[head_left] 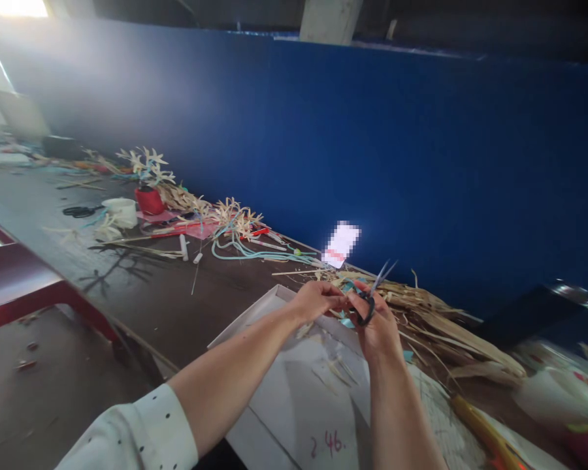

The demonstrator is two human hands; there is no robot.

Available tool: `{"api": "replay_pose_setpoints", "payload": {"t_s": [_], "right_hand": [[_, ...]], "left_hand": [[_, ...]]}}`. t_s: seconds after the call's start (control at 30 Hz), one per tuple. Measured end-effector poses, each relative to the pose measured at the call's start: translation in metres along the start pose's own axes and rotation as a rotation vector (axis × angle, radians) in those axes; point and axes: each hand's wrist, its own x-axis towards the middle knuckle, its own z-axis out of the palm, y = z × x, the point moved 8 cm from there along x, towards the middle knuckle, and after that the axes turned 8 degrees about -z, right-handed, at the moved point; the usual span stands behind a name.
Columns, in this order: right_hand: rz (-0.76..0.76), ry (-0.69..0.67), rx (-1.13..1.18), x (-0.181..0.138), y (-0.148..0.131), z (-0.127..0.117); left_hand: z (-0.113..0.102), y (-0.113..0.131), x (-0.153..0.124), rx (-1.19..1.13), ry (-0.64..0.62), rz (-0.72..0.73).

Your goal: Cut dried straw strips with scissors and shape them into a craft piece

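Note:
My right hand (381, 326) is closed around a pair of scissors (365, 309) with dark handles, the blades pointing up and away. My left hand (314, 300) meets it, thumb and fingers pinched together; whatever lies between the fingertips is too small to make out. Beneath both hands is a shallow white box (269, 301) with a few pale husk scraps (340, 373) in it and red handwritten numbers near its front. Just beyond my hands lie dry, straw-coloured husks (436, 300) and bits of light blue material (347, 322).
Light blue cords (245, 252) and husk flowers (235, 215) lie along a blue partition (411, 150). Farther left are a red spool (149, 200), a white roll (121, 212) and other scissors (81, 211). A dark red stool (24, 281) stands at the left; a yellow-handled tool (483, 424) lies right.

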Motion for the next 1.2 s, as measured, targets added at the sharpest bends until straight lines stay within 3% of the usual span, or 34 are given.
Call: {"api": "replay_pose_setpoints", "payload": {"t_s": [0.47,0.7,0.93,1.2], "right_hand": [[-0.008,-0.035,-0.002,-0.0026,-0.0062,0.0039],[-0.012,0.039,0.017,-0.0021,-0.0073,0.0004],[-0.035,-0.004,0.016,-0.0005,-0.0061,-0.0009],[0.006,-0.054,-0.016,-0.0038,-0.0066,0.0028]], "left_hand": [[-0.0039,0.009,-0.0031,0.092,0.035,0.063],[-0.0058,0.0096,-0.0037,0.226,0.063,0.108],[0.0,0.0074,-0.003,0.11,-0.002,0.09],[-0.0033,0.0021,0.0013,0.034,0.025,0.052]]}}
